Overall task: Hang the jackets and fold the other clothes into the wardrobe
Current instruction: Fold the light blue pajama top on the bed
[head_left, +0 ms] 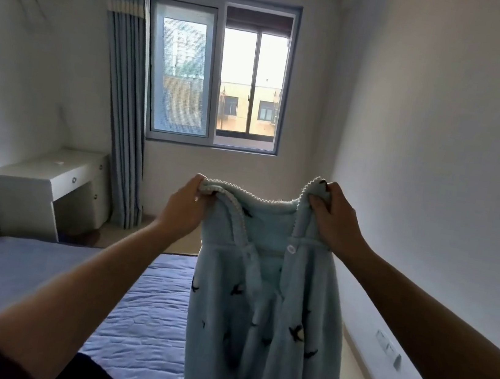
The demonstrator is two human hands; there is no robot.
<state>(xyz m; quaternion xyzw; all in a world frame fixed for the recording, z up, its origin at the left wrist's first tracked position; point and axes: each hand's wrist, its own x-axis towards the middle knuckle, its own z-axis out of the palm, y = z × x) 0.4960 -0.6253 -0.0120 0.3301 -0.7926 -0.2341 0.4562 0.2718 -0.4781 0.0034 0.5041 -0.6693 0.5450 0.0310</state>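
- My left hand [187, 204] and right hand [334, 222] each pinch one shoulder of the pale blue fleece garment [256, 318]. My fingers [317, 206] are curled tight on its scalloped collar edge.
- The garment hangs in the air straight down from my fingers. Its front is open toward me, with a button just below my right hand. Its hem drops out of sight beneath.
- I judge this to be the spreading-out step. To do it well, I should hold both grips level and draw them gently apart, so the collar goes taut and the front panels fall flat. Then I can settle on hanger or fold.
- The fleece looks soft and limp, so I expect it to sag in the middle if my hands drift together.
- Below and left of my fingers lies the bed [146, 303], a broad flat place to lay the garment down.
- Right of my fingers the wall [440, 152] is near, which leaves little swing room on that side.
- Beyond my fingers is the window [223, 70], and far to the left is the white bench [37, 182].
- The wardrobe is not in view.
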